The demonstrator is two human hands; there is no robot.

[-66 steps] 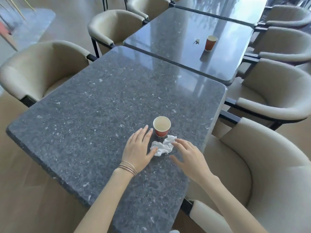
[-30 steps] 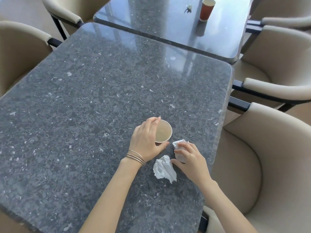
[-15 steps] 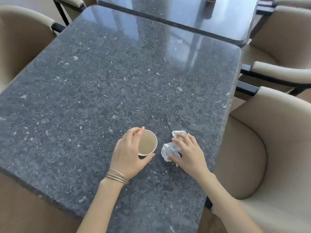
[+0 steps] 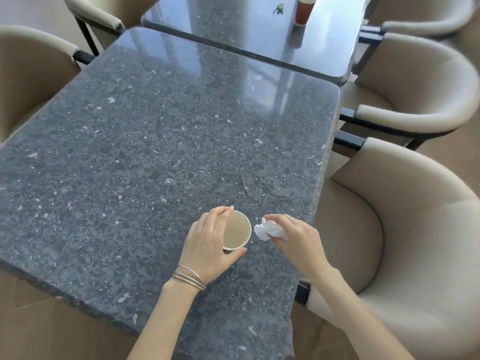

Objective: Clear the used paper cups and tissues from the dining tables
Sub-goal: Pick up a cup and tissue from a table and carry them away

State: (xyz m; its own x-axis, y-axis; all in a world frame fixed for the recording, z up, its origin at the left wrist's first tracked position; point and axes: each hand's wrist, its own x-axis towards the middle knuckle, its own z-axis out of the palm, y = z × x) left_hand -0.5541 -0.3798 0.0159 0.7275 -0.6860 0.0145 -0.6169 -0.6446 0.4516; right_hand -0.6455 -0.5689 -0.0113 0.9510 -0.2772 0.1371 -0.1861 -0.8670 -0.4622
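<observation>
Since a second ago the tissue has gone from the table into my right hand, pinched near the right edge. My left hand curls round the paper cup just beside it. Squeezing or tilting that thin cup could spill dregs, and a loosely pinched wad could drop.

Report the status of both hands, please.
Left hand grips paper cup. Right hand holds crumpled tissue beside it. Second cup stands on far table.
</observation>
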